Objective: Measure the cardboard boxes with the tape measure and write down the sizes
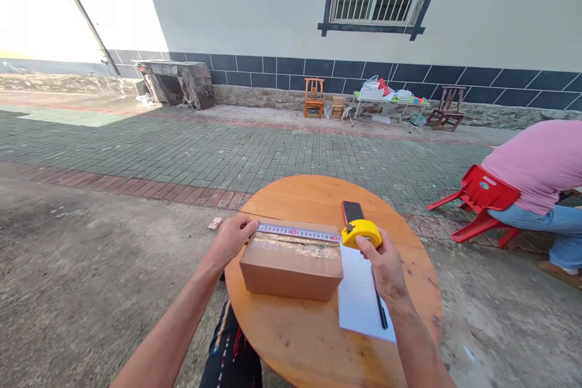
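Note:
A taped brown cardboard box (291,276) sits on the round wooden table (295,339). Across its top stretches the white blade of a yellow tape measure (362,234), with printed numbers facing up. My left hand (235,235) pinches the blade's free end at the box's left edge. At the right edge, my right hand (384,260) grips the yellow case, thumb on its front. Under my right wrist lies a sheet of white paper (357,297) with a black pen (381,309) on it. A phone (353,211) with a red edge rests just behind the tape measure.
To the right, a person in a pink top (541,160) sits on a red plastic chair (488,194). By the far wall stand wooden chairs (313,100), a folding table (364,97) with bags, and a weathered box-like structure (177,82). A small packet (215,224) lies on the ground.

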### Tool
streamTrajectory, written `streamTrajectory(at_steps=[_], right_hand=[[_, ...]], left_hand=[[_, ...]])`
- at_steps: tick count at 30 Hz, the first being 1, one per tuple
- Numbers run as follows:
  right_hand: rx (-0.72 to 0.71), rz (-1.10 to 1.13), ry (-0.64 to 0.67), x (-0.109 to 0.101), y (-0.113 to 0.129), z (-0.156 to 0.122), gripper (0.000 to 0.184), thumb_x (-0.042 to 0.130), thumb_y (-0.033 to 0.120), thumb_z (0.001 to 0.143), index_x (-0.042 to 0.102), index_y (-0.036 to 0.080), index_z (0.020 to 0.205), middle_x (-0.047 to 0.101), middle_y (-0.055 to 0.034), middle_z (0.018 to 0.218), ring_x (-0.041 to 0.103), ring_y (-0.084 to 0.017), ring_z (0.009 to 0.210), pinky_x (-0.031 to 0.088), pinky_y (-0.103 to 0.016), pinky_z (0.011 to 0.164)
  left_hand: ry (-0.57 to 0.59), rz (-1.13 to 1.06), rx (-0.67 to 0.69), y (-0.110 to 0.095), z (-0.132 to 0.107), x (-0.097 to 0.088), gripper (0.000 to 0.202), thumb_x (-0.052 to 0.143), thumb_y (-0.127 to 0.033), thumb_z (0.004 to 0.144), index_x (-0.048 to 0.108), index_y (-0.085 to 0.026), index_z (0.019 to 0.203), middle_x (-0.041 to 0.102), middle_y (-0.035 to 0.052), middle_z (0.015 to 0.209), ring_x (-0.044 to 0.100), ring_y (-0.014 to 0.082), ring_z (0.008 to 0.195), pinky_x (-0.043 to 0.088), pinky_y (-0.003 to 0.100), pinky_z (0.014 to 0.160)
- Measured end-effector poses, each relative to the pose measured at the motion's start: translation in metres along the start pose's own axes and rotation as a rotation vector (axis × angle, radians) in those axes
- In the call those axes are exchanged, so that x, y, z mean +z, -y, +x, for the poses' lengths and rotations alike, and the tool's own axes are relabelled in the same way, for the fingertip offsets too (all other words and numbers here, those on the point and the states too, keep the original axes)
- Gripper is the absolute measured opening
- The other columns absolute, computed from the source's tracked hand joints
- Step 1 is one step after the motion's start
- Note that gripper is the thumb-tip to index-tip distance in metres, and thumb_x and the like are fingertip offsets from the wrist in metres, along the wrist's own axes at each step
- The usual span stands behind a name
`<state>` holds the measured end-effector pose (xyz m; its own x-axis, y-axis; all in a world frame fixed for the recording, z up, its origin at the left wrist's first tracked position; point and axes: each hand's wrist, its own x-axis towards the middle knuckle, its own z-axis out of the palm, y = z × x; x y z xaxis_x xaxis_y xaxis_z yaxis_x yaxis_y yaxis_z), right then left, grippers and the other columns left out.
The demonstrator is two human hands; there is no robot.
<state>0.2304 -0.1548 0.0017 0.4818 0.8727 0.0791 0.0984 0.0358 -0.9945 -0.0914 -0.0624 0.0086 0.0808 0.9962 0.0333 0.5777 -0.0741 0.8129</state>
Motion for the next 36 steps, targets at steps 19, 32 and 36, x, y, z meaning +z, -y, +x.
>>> streamTrajectory(at_steps=[19, 32, 36], right_hand=[[-0.207, -0.199, 0.088, -0.001, 0.033, -0.061, 0.052, 0.079, 0.05, 0.07, 0.058, 0.021, 0.109, 0.072, -0.0052, 0.097, 0.068, -0.02, 0.083, 0.057, -0.029, 0.071], [-0.703, -0.828, -0.17, 0.055, 0.005, -0.146, 0.042, 0.05, 0.061, 0.091, 0.053, 0.02, 0.105, 0.069, -0.0069, 0.081, 0.068, -0.023, 0.062, 0.05, -0.03, 0.053], [-0.553, -0.816, -0.276, 0.072, 0.007, -0.156, 0.049, 0.044, 0.064, 0.091, 0.052, 0.02, 0.111, 0.071, -0.0116, 0.096, 0.072, -0.027, 0.076, 0.054, -0.033, 0.06]], left_hand=[[-0.065, -0.012, 0.073, -0.032, -0.007, -0.017, 0.033, 0.039, -0.05, 0.085, 0.046, -0.022, 0.07, 0.049, -0.0026, 0.066, 0.047, 0.0149, 0.063, 0.034, 0.025, 0.058], [0.345, 0.075, 0.36, -0.069, 0.05, 0.051, 0.026, 0.052, -0.031, 0.079, 0.044, -0.02, 0.057, 0.041, -0.0049, 0.057, 0.037, 0.0123, 0.056, 0.023, 0.027, 0.054], [0.425, 0.072, 0.369, -0.061, 0.055, 0.063, 0.031, 0.06, -0.033, 0.085, 0.047, -0.019, 0.06, 0.04, -0.0068, 0.057, 0.034, 0.01, 0.053, 0.027, 0.025, 0.055]])
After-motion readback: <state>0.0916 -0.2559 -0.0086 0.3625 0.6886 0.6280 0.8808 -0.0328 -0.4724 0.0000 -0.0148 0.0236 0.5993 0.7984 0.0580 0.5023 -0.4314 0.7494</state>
